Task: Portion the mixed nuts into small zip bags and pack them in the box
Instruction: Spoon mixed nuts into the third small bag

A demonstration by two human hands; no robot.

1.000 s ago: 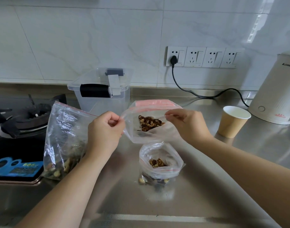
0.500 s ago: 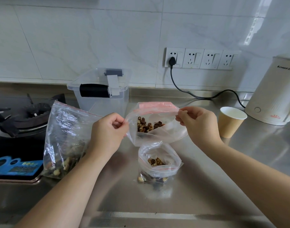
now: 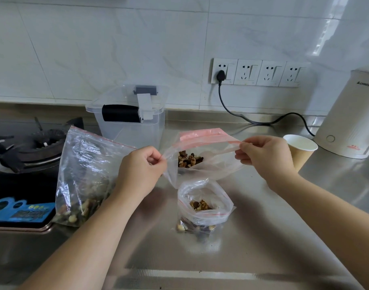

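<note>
I hold a small zip bag (image 3: 208, 162) with a portion of nuts above the steel counter. My left hand (image 3: 140, 170) pinches its left top corner. My right hand (image 3: 265, 155) pinches the right end of its pink zip strip, and the strip is stretched between them. Below it a second small zip bag (image 3: 203, 206) with nuts stands on the counter, mouth open. The large bag of mixed nuts (image 3: 85, 176) stands at the left, leaning by the stove. The clear plastic box (image 3: 129, 116) with its lid on sits behind, near the wall.
A gas stove (image 3: 28, 151) fills the left side, with a blue sticker on its front edge. A paper cup (image 3: 299, 149) and a white kettle (image 3: 351, 116) stand at the right. A black power cord (image 3: 263, 120) runs along the back of the steel counter (image 3: 263, 227).
My right hand has moved right along the zip strip, and the bag's top is pulled wider and flatter. The left hand keeps its pinch on the left corner.
</note>
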